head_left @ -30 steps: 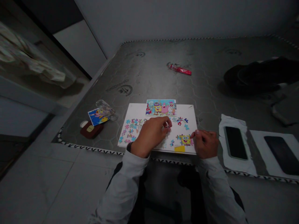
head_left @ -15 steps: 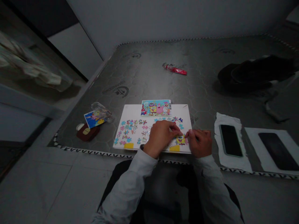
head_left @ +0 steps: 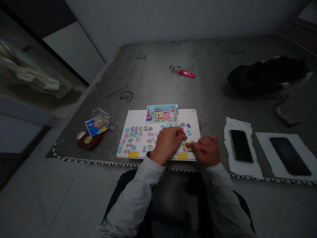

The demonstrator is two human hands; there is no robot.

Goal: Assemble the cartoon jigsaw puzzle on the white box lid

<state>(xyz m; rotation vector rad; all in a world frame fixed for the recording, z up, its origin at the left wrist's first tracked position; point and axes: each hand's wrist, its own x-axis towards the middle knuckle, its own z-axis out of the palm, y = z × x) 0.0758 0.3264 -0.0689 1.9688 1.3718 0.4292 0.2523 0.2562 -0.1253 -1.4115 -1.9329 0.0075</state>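
Observation:
Over a white board (head_left: 185, 115), my left hand (head_left: 167, 142) is closed in a pinch, with a small dark puzzle piece (head_left: 185, 139) at its fingertips, partly hidden. My right hand (head_left: 208, 150) has its fingers curled, and one fingertip presses on joined yellow puzzle pieces (head_left: 187, 147) near the board's right front. Loose puzzle pieces (head_left: 131, 138), mostly pink and blue, lie spread on the board's left half. Others, like a blue piece (head_left: 189, 132), lie beyond my hands. A cartoon picture card (head_left: 162, 114) rests across the board's far edge.
Left of the board are a brown case (head_left: 90, 141), a blue picture card (head_left: 92, 127) and clear plastic (head_left: 105, 119). A red-handled tool (head_left: 183, 71) lies farther back. On the right, two phones (head_left: 241, 145) (head_left: 289, 155) rest on white sheets, with a dark bag-like object (head_left: 264, 77) behind.
My right fingertip has moved onto the yellow pieces, and my left fingertips have drawn slightly back from them. The whole view has shifted a little.

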